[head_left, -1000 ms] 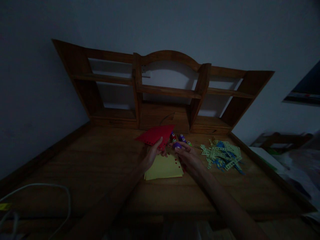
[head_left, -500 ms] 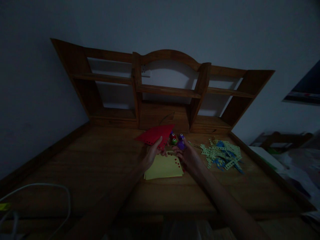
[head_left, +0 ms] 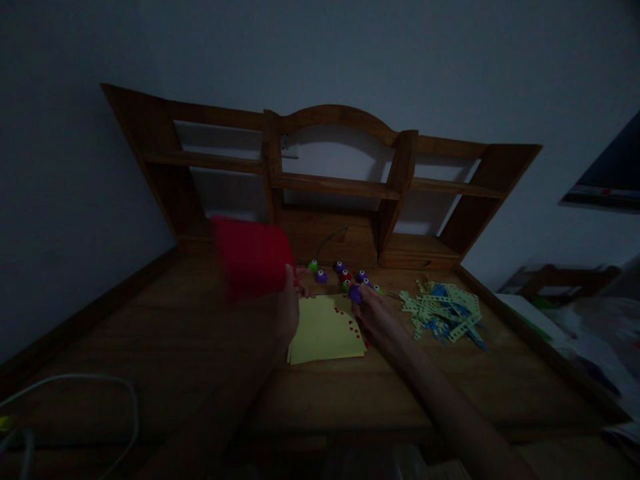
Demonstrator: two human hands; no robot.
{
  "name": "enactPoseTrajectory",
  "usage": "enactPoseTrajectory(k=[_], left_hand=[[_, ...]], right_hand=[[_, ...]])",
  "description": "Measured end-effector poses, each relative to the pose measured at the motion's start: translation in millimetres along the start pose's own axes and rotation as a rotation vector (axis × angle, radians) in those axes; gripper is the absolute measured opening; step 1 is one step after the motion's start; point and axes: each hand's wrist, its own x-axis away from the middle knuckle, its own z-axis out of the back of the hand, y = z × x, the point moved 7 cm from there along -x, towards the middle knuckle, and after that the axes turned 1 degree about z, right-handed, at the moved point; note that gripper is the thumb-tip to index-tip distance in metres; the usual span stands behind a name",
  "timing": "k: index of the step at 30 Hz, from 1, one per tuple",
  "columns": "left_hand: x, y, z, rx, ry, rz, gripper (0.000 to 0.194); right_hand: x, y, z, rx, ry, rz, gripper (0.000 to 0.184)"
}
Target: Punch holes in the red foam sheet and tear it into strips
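Note:
My left hand (head_left: 289, 308) grips a red sheet of paper (head_left: 250, 257) by its right edge and holds it up, blurred, to the left of the yellow paper. My right hand (head_left: 376, 315) is closed on a small purple punch (head_left: 355, 293) at the far right corner of the yellow paper (head_left: 323, 330), which lies flat on the wooden desk (head_left: 200, 333). Small red cut-outs (head_left: 354, 328) dot the yellow sheet near that hand.
Several small punches (head_left: 345, 273), purple, green and red, sit behind the yellow paper. A heap of punched pale green and blue paper strips (head_left: 443, 310) lies to the right. A wooden shelf unit (head_left: 330, 183) stands at the back. A white cable (head_left: 75, 383) loops at the near left.
My left hand has swung the red sheet up and to the left, uncovering punches behind it. My right hand stays by the yellow paper with the purple punch.

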Motion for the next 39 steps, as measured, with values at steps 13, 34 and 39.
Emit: enactPoseTrajectory(k=[13, 34, 39], left_hand=[[-13, -6, 10.3, 0.048, 0.073, -0.1, 0.038], [-5, -12, 4.6, 0.005, 0.109, 0.012, 0.051], [-3, -16, 0.6, 0.013, 0.04, 0.079, 0.046]], right_hand=[[-1, 6, 0, -0.041, -0.003, -0.06, 0.021], [4, -2, 0, 0.192, 0.038, 0.02, 0.027], [2, 2, 4, 0.193, 0.059, -0.018, 0.034]])
